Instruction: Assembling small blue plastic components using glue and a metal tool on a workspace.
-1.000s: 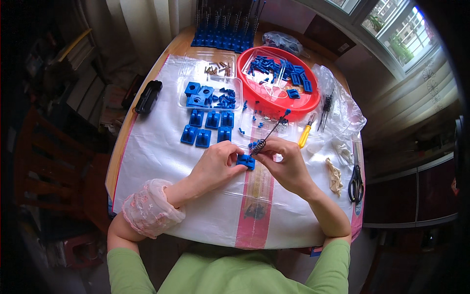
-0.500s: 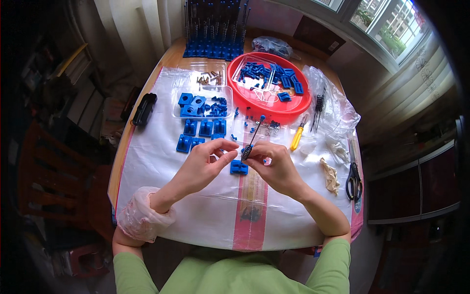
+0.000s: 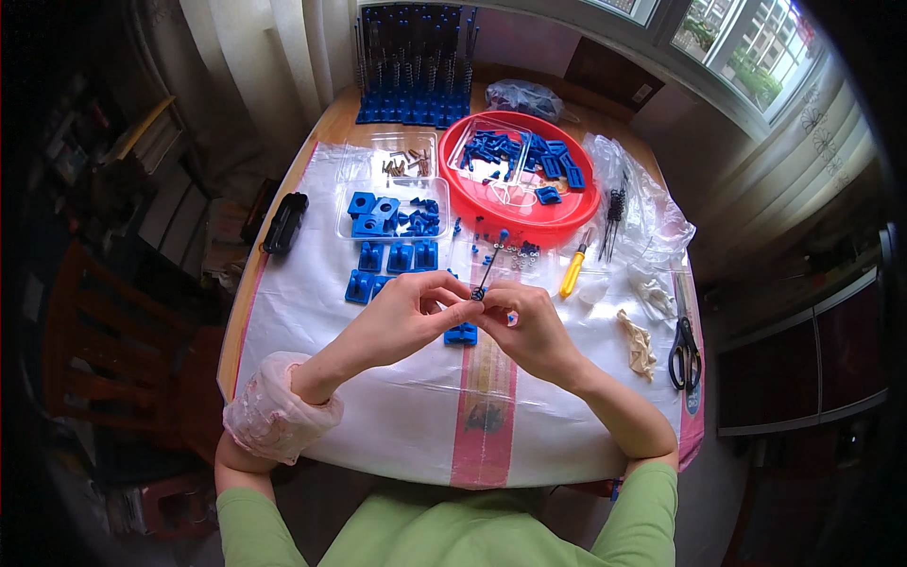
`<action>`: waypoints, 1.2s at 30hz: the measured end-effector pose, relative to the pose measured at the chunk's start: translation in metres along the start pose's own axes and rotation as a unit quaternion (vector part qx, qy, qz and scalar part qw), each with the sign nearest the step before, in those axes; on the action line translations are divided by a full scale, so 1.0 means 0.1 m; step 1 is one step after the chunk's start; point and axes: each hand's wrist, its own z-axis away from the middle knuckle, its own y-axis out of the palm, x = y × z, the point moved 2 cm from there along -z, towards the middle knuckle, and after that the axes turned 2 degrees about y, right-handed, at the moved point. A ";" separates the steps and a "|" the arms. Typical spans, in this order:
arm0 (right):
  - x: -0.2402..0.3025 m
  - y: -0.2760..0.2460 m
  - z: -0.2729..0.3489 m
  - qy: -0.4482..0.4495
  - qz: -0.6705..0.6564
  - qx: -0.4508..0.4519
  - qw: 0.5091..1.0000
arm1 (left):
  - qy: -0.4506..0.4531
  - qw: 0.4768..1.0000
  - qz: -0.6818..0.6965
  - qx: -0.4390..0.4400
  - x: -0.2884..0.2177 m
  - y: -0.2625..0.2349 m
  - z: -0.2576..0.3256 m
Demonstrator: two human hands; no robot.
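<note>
My left hand point(image 3: 416, 314) and my right hand point(image 3: 531, 326) meet over the middle of the table. Between their fingertips is a dark coil spring point(image 3: 478, 294), mostly hidden by the fingers. A thin dark rod point(image 3: 490, 265) with a blue knob at its top rises from it, leaning slightly right. Both hands are closed on the spring in a pinch. Just below the fingertips, a blue plastic block point(image 3: 461, 335) lies on the cloth, partly covered by my hands. More blue blocks point(image 3: 400, 256) sit in rows beyond my left hand.
A red round tray point(image 3: 520, 219) of blue parts stands at the back, beside a clear box point(image 3: 393, 231) of blue pieces. A yellow-handled screwdriver point(image 3: 572, 274), black scissors point(image 3: 684, 355) and loose springs point(image 3: 614, 217) lie to the right. A black case point(image 3: 284, 223) lies left.
My left fingertips have closed onto the spring beside my right ones. The spring's coils, in plain sight before, are now mostly covered. The view has shifted slightly.
</note>
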 end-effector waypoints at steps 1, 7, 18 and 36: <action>0.00 0.00 0.00 -0.002 0.005 0.001 1.000 | 0.002 1.000 0.003 0.002 0.02 0.01 0.00; 0.02 -0.01 0.00 -0.021 0.016 -0.003 1.000 | -0.008 0.999 0.023 0.023 -0.04 0.02 0.00; 0.01 -0.01 0.00 -0.018 0.016 -0.007 1.000 | -0.006 0.999 0.036 0.018 -0.05 0.03 -0.02; 0.14 -0.21 0.04 0.011 0.055 -0.007 0.998 | 0.002 1.000 0.030 0.007 -0.14 0.07 0.04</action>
